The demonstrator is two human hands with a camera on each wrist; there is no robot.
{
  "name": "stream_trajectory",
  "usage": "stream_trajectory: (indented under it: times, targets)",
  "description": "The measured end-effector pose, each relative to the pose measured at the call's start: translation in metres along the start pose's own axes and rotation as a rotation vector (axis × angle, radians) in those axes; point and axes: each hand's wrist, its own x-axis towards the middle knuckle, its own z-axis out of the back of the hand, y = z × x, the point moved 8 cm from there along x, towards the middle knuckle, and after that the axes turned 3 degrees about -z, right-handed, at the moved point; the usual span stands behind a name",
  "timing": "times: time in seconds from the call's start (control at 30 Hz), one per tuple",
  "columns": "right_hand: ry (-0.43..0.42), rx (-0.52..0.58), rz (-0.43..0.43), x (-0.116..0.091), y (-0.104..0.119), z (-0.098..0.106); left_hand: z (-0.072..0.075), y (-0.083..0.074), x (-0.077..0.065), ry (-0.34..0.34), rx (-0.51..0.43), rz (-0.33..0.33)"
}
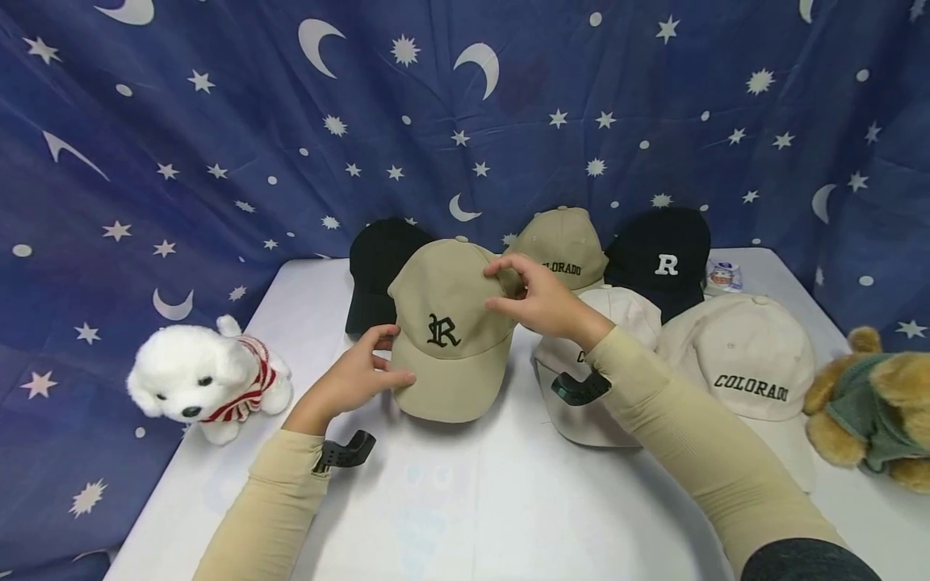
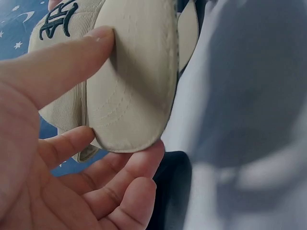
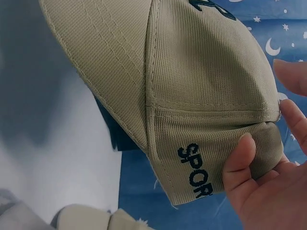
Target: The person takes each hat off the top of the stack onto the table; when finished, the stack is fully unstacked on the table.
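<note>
**Both hands on the tan cap at the middle of the bench**

Blue cloth printed with white moons and stars (image 1: 218, 121) hangs behind a white bench (image 1: 465, 500), and I see caps spread across its far half. My left hand (image 1: 359, 379) holds the tan cap (image 1: 450, 323) by its brim: in the left wrist view the thumb (image 2: 72, 57) lies on top of the brim (image 2: 134, 86) and the fingers curl beneath its edge. My right hand (image 1: 538, 298) pinches the side of the same cap near the back; the right wrist view shows the thumb (image 3: 240, 163) pressed on the band just beside black stitched letters (image 3: 194, 170), with the other fingers behind the cloth. So both hands are clamped on the one cap, well apart from each other, one at the brim and one at the side. The cap carries a black letter R (image 1: 443, 331) on its front and sits near the bench's middle, brim toward me.

Behind it lies a black cap (image 1: 374, 266). To the right stand a tan cap marked COLORADO (image 1: 567, 242), a dark cap with a white R (image 1: 661, 250), a cream cap (image 1: 625, 315) partly hidden by my right forearm, and another cream cap marked COLORADO (image 1: 741, 355). A white toy dog (image 1: 203, 379) sits at the left edge, a brown toy bear (image 1: 872, 403) at the right.
</note>
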Motion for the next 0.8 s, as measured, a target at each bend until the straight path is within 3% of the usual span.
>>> stream_trajectory:
  times: [0.8]
  targets:
    - [-0.005,0.011,-0.047,-0.023,-0.024,0.005,-0.024,0.007,-0.007,0.014,-0.051,0.036]
